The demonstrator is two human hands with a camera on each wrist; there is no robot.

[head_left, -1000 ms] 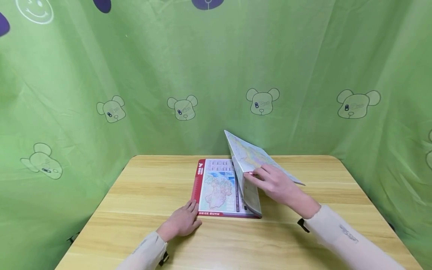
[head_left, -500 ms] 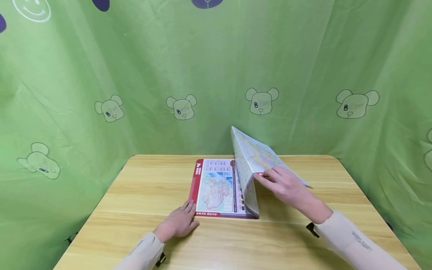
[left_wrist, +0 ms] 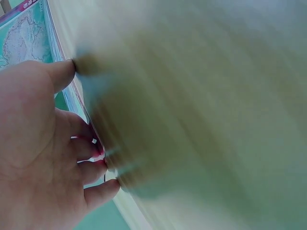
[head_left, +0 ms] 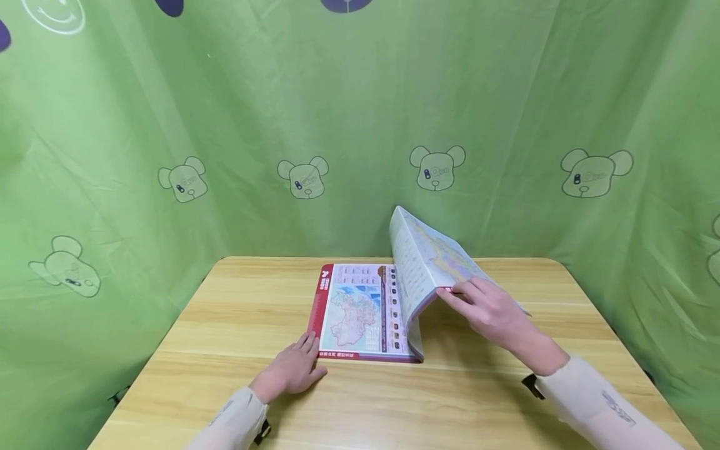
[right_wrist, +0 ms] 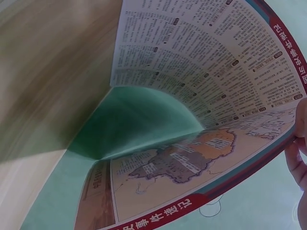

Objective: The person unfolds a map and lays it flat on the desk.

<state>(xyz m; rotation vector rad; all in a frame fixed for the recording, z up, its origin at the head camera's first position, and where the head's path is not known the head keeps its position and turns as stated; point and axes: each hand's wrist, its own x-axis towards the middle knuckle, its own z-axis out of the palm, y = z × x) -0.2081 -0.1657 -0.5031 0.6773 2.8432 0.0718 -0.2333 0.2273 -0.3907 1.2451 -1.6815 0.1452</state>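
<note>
A folded map (head_left: 352, 319) with a red border lies partly flat on the wooden table. Its right part (head_left: 419, 262) is lifted and bent up into a ridge, with printed maps and text on its faces. My right hand (head_left: 490, 310) pinches the near edge of this raised part between thumb and fingers. In the right wrist view the raised sheet (right_wrist: 177, 167) curves away from the hand at the right edge. My left hand (head_left: 288, 370) rests at the near left corner of the flat part, its fingers extended, also visible in the left wrist view.
The wooden table (head_left: 371, 406) reaches back to a green curtain (head_left: 360, 106) printed with bear heads. This curtain also hangs on both sides. A dark band (head_left: 532, 385) shows at the right wrist.
My right hand has moved right with the map's raised part, uncovering more of the printed panel beneath. The flat part has slid slightly left, and my left hand has shifted left with it.
</note>
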